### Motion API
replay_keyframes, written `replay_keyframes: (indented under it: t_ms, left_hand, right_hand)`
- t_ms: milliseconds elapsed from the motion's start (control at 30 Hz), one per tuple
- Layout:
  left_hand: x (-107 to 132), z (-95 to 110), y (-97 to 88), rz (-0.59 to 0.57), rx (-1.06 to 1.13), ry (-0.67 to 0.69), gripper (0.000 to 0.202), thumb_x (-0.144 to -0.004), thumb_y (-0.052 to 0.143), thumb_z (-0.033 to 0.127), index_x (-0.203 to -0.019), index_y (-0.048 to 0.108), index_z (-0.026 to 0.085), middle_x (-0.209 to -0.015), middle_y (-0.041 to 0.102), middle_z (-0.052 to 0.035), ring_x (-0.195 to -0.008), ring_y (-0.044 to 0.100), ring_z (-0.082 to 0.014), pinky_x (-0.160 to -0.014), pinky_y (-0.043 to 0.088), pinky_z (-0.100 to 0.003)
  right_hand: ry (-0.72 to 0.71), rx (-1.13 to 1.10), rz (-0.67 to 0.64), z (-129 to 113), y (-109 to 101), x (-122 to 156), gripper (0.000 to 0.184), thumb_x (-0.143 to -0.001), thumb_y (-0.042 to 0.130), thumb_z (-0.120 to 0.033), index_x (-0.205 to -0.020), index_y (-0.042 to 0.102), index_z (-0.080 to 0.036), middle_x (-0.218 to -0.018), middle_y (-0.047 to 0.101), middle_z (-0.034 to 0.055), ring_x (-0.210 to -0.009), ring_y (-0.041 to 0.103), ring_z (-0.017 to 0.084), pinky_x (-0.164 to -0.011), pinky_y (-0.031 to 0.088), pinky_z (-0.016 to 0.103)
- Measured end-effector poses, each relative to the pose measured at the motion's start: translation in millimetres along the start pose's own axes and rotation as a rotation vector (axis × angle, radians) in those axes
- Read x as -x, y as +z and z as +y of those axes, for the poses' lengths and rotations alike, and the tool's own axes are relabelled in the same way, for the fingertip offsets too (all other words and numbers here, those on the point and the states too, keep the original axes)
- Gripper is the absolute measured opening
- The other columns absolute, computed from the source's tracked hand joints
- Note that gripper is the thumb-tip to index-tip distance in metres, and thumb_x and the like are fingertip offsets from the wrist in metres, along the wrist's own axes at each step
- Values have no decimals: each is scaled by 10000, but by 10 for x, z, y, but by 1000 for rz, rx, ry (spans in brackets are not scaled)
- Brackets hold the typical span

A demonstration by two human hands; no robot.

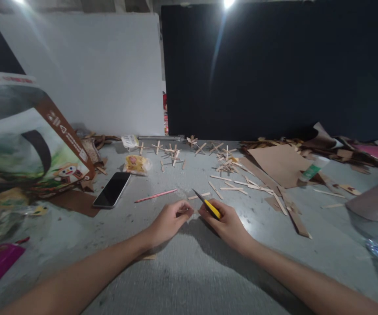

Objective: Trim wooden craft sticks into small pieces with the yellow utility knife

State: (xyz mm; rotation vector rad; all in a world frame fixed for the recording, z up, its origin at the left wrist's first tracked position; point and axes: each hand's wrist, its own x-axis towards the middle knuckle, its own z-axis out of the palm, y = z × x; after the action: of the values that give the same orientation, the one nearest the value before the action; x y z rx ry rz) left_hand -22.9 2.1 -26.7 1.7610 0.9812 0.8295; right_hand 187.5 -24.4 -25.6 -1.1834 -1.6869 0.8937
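Observation:
My right hand (225, 223) is closed around a yellow and black utility knife (208, 204), its blade end pointing up and to the left. My left hand (171, 220) is closed in a pinch on a small wooden stick (185, 211) held flat on the grey table (182, 271). The two hands almost touch in the middle of the table, near the front. A pink pencil (156, 195) lies just beyond my left hand.
A black phone (112, 189) lies at left beside a printed cardboard box (28, 140). Several wooden sticks and glued stick crosses (172, 153) are scattered further back. Brown cardboard sheets (279, 164), a glue bottle (312, 168) and scraps lie at right. A snack packet (136, 164) lies behind the phone.

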Motion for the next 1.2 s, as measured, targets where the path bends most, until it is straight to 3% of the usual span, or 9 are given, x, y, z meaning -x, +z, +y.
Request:
replay_keyframes:
  t_ms: [400,1200]
  left_hand:
    - [8,4,-7,3,-16,57,160,-961,604,333,-961,676,190,-978,773,-79,-980,726,-231,-956,549,-377]
    - [17,66,-1,2,36,9,146,-925,648,329,-916,659,183,-938,761,-74,-972,742,-242,-957,562,-391]
  right_hand:
    - [8,-7,5,7,9,-8,297,-913,625,-492,-846,636,-203,-735,606,1,-694,541,173,-658,442,278]
    - [-15,25,23,6,16,-2,306,-923,622,-498,-833,632,-206,-727,605,-3,-683,531,170,-643,429,276]
